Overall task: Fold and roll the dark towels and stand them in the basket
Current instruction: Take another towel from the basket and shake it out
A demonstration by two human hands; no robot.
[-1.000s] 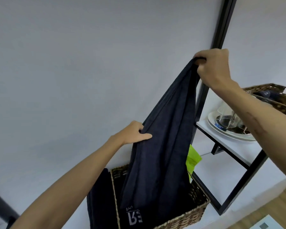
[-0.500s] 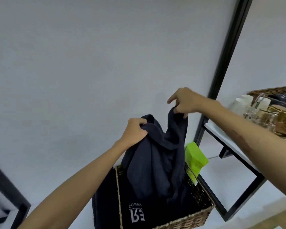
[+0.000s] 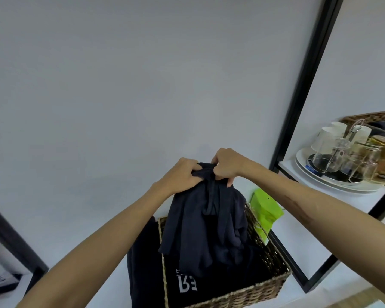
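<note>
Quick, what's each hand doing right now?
Left hand: closed, gripping the dark towel.
Right hand: closed, gripping the same towel.

Both hands met above the wicker basket (image 3: 242, 293), which sat on a white shelf (image 3: 296, 241). The left hand (image 3: 182, 175) and the right hand (image 3: 226, 166) each gripped the bunched top of a dark towel (image 3: 207, 223), knuckles nearly touching. The towel hung down in loose folds into the basket, its lower part resting on more dark fabric with a pale logo (image 3: 187, 285). Another dark cloth (image 3: 143, 263) draped over the basket's left side. A bright green packet (image 3: 265, 210) leaned just beyond the basket's right rim. On the upper shelf to the right, glasses (image 3: 329, 154) stood upturned on a white plate (image 3: 302, 165), beside a black frame post (image 3: 302, 81).
</note>
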